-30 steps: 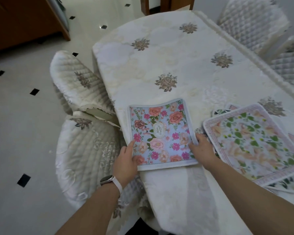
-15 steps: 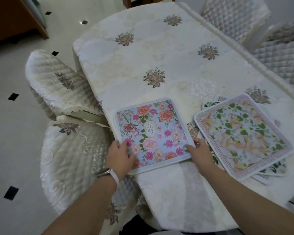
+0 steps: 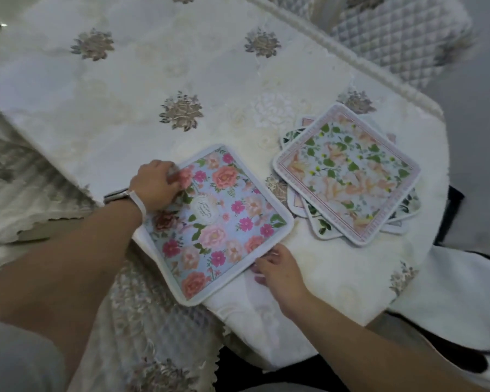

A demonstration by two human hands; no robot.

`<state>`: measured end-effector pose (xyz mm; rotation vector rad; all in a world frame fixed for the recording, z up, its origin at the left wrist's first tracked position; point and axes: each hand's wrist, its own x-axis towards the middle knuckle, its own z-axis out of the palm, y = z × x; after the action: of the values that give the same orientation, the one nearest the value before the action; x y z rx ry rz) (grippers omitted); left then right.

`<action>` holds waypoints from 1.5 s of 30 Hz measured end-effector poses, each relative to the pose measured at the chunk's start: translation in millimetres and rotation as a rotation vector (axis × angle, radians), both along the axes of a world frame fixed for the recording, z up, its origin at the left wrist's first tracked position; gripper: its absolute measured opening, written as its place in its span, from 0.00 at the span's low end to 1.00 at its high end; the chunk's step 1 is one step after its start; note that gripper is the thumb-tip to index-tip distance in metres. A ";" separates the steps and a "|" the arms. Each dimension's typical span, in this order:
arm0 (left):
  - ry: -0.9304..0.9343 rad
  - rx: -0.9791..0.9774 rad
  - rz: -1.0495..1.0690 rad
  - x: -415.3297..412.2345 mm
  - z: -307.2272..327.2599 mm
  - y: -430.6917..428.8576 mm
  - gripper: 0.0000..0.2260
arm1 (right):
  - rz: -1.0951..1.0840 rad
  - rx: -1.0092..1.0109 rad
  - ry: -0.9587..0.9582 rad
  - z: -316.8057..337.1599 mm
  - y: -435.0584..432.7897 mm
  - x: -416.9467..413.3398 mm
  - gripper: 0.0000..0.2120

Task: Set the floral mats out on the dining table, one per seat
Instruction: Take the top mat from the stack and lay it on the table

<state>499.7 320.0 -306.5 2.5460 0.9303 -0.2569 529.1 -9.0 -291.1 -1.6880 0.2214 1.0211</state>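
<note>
The left hand [image 3: 154, 186], its wrist banded by a white-strapped watch [image 3: 119, 197], had its fingers curled down over one corner of a square blue floral mat [image 3: 224, 219]. The mat was a white-bordered fabric piece printed with pink and peach roses, with a small oval label at its middle. The hand gripped that corner, and the forearm crossed the mat's left side.

Diagonally across from it, nearer the body, the right hand [image 3: 279, 268] lay with bent fingers [image 3: 262, 263] against the mat's white border. Whether they pinched the edge or only pressed on it could not be told.

Between the two hands the mat lay turned at an angle on the cream embroidered tablecloth [image 3: 142, 89] of the dining table. The corner below the left forearm jutted past the table's edge.

Just beyond the right hand, away from the body and parted from the blue mat by a strip of cloth, sat a loose stack of mats [image 3: 321, 226], fanned at differing angles. Its top mat [image 3: 348, 176] was square and pink-bordered, with pale peach flowers and green leaves. Dark green leaf prints showed on those beneath.

Brown-gold embroidered flowers [image 3: 181, 111] dotted the cloth beyond both hands. Under the left forearm stood a chair in a cream quilted cover [image 3: 142, 329]. Far past the stack, another quilted chair cover [image 3: 402, 38] showed at the table's opposite side.
</note>
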 end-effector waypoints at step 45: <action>-0.553 -0.310 1.149 -122.3 -6.5 -213.8 0.09 | 0.942 -0.103 -0.724 -10.4 92.1 149.7 0.25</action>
<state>377.3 106.3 -313.0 1.3459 1.7124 0.5606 678.8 83.1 -301.5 -2.1797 -1.0951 0.9524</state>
